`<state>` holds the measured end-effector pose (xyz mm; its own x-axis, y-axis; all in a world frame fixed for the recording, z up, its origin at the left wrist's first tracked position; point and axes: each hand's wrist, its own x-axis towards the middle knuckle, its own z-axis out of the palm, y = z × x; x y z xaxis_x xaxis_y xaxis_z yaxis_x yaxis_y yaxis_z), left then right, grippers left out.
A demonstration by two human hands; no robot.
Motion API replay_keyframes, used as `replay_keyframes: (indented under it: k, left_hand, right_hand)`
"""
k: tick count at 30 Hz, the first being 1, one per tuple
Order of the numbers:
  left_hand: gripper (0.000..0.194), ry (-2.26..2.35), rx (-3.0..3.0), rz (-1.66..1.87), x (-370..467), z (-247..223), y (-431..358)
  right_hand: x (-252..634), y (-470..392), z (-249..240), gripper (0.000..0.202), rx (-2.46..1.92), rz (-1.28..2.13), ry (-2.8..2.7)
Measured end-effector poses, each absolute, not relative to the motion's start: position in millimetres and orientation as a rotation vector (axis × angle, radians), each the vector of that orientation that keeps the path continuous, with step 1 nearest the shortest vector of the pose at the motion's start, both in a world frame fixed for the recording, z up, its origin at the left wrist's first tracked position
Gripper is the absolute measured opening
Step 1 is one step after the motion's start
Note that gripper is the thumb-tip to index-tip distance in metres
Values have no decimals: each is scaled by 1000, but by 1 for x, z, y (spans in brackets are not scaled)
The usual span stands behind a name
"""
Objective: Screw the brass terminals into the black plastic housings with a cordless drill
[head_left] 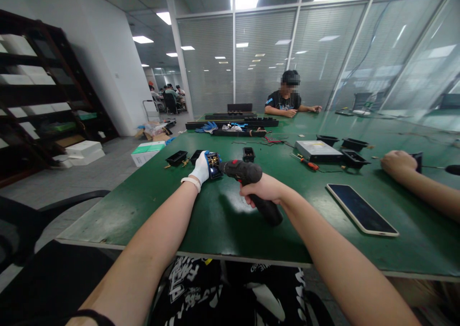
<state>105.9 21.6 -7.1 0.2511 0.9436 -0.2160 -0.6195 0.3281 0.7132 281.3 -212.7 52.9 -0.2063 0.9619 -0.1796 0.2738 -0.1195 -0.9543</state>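
Observation:
In a white and blue glove, my left hand point(201, 167) grips a small black box point(214, 167) with brass-coloured parts inside, tilted so its open side faces right. My bare right hand point(264, 189) is wrapped round the handle of a black cordless drill point(243, 171) with red details. The drill's nose points left at the box; a light shines on the box's inside. Whether the bit touches a part there I cannot tell. Just beyond my left hand lie two more black boxes, one point(177, 157) beside small brass pieces point(185, 163). Another black box point(248, 154) with brass parts stands behind the drill.
A phone point(361, 209) lies at right on the green table point(151, 196). Beyond it are a silver-grey case point(318, 151), an orange screwdriver point(309, 163) and several black boxes point(354, 157). A co-worker's hand point(398, 164) works at far right; another person point(287, 98) sits opposite.

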Motion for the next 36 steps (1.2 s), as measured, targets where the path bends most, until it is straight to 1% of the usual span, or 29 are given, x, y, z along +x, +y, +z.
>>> replay_keyframes:
  k: [5,10,17,23,36]
  left_hand:
    - [21,681,558,1120,106,-6,21]
    - [23,692,552,1123,106,-6,20]
    - [22,681,550,1121,106,-9,24]
    - [20,674,549,1127,107,-9,25]
    - [22,660,570,1131,106,-7,21]
  right_hand:
    - [282,-211,50,13,-1389,1374,-1487]
    - [282,-212,51,14,-1387,1357,-1516]
    - [281,-213,52,17,-1393,1366,-1497]
    - [282,-213,51,14,-1401,1373,-1480]
    - [287,-210,48,15,-1359,1372,-1545]
